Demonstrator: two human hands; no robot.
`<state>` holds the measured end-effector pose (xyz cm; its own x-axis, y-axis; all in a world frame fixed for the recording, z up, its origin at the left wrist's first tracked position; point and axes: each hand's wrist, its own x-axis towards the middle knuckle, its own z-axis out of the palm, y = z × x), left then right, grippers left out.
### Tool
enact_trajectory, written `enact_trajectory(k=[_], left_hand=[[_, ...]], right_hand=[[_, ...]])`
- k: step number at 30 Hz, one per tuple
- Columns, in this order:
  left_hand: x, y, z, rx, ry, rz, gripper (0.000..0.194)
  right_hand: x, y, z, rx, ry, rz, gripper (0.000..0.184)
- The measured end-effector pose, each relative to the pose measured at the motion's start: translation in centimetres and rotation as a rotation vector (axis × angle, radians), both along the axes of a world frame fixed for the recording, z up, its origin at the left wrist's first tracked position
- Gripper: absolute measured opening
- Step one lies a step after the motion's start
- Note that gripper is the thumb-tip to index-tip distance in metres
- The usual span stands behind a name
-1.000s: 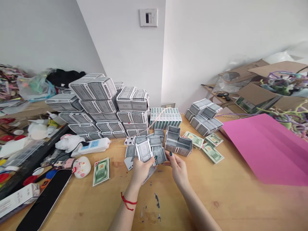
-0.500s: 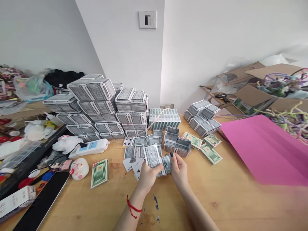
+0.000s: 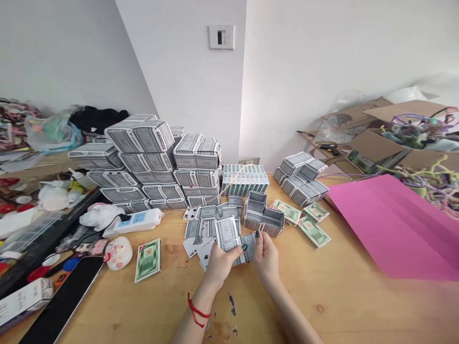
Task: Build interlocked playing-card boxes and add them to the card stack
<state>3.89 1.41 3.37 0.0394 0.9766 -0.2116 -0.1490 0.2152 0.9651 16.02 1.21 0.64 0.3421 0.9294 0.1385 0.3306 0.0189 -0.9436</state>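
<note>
My left hand (image 3: 221, 262), above a red string bracelet, is closed on a piece of joined playing cards (image 3: 226, 232) with grey patterned backs. At the piece's right edge, my right hand (image 3: 266, 255) pinches a card between thumb and fingers. Behind the hands lie loose folded cards (image 3: 207, 211), and several face-up playing cards (image 3: 195, 244) show beside the left hand. An L-shaped open box made of cards (image 3: 263, 217) stands just beyond the right hand. The undersides of the held cards are hidden.
Stacked card blocks (image 3: 143, 162) rise at the back left, a smaller block group (image 3: 300, 176) at the back right. Green card packs (image 3: 147, 260) lie either side. A power strip (image 3: 138, 220), black tablet (image 3: 62, 306) and pink sheet (image 3: 390, 229) flank the work area.
The whole view has shifted slightly, with things sitting a little lower. Both hands keep their hold on the joined cards, with hardly any movement.
</note>
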Motion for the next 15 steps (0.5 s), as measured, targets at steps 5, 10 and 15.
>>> enact_trajectory(k=[5,10,15], left_hand=[[0.0,-0.1,0.4,-0.024,-0.007,0.000,0.031],[-0.3,0.4,0.7,-0.024,-0.077,0.111,0.033],[-2.3,1.6,0.7,-0.150,-0.279,0.311,0.029]], right_hand=[[0.0,0.2,0.0,0.024,0.091,-0.049,0.044],[-0.2,0.2,-0.4,-0.052,0.400,0.088,0.049],[-1.2,-0.2,-0.2,0.101,0.048,0.316,0.035]])
